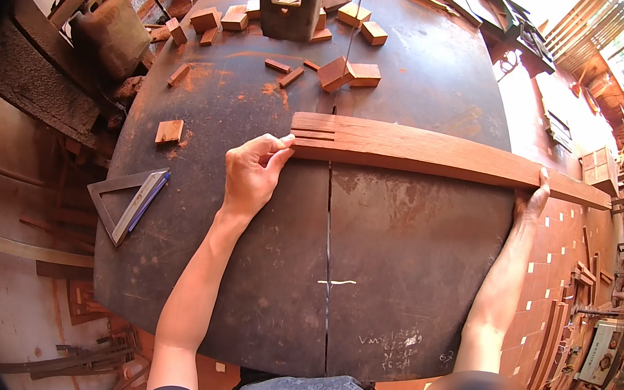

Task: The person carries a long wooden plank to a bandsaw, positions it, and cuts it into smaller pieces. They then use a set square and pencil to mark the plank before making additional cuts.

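Note:
A long reddish wooden board lies flat across a dark metal saw table, with several slots cut into its left end. My left hand grips the board's near left corner, thumb on top. My right hand holds the board's near edge close to its right end, by the table's right rim. A thin band-saw blade drops down just behind the board, in line with a slit in the table.
Several small wooden offcuts lie scattered on the far side of the table. A metal try square rests at the table's left edge. One loose block sits left. Stacked wooden parts stand at the right.

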`<state>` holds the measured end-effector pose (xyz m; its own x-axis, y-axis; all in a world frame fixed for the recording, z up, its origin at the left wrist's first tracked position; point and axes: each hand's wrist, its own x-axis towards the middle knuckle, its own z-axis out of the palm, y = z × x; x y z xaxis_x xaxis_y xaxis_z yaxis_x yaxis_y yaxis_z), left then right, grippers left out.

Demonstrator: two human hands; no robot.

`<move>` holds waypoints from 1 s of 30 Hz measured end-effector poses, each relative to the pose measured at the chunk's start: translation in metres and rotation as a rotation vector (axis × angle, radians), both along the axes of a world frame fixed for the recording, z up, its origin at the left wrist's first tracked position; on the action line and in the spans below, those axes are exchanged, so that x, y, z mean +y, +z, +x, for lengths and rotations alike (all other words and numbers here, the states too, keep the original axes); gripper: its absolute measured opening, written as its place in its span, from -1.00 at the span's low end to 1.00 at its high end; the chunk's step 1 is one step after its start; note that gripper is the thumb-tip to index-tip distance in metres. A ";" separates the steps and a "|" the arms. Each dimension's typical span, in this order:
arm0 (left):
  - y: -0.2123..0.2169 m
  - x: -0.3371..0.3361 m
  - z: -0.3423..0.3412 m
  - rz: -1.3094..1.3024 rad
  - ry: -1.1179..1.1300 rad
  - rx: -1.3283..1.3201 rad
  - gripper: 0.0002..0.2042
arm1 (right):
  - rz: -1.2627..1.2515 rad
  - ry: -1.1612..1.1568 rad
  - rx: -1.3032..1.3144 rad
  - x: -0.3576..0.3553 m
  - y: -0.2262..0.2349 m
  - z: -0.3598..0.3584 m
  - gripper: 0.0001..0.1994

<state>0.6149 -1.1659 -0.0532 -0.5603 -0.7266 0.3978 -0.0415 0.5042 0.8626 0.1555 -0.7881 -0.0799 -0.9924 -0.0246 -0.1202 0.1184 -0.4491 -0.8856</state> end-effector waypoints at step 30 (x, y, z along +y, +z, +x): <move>0.001 0.000 -0.001 0.001 0.006 -0.014 -0.95 | 0.004 0.046 0.017 0.007 -0.007 -0.011 -0.51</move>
